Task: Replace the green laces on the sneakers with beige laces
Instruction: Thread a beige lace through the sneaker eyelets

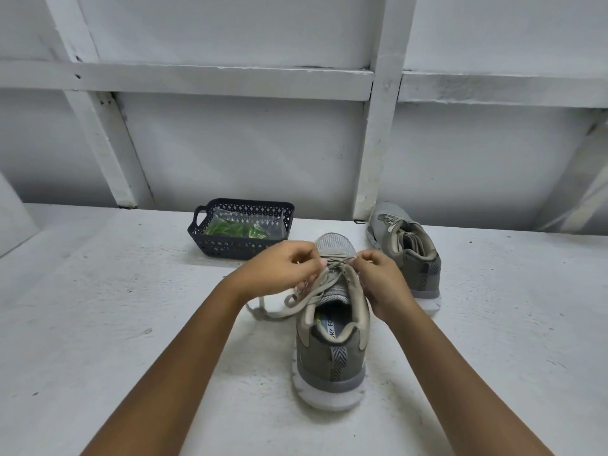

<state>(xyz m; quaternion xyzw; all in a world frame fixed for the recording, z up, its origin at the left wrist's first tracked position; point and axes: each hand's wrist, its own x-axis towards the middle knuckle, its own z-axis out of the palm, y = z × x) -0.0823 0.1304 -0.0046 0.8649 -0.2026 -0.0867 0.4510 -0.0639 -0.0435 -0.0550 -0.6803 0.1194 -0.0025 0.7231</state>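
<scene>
Two hands meet over the near sneaker [332,353]: left hand [283,268] with fingers curled, pinching the beige lace [309,294]; right hand [381,278] pinching it opposite. Far sneaker [411,255] stands behind, right. Green laces [230,229] lie bagged in the basket [237,246].

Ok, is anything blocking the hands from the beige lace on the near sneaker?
Nothing visible. The left hand and right hand both pinch the beige lace over the near sneaker; the basket sits behind, apart.
</scene>
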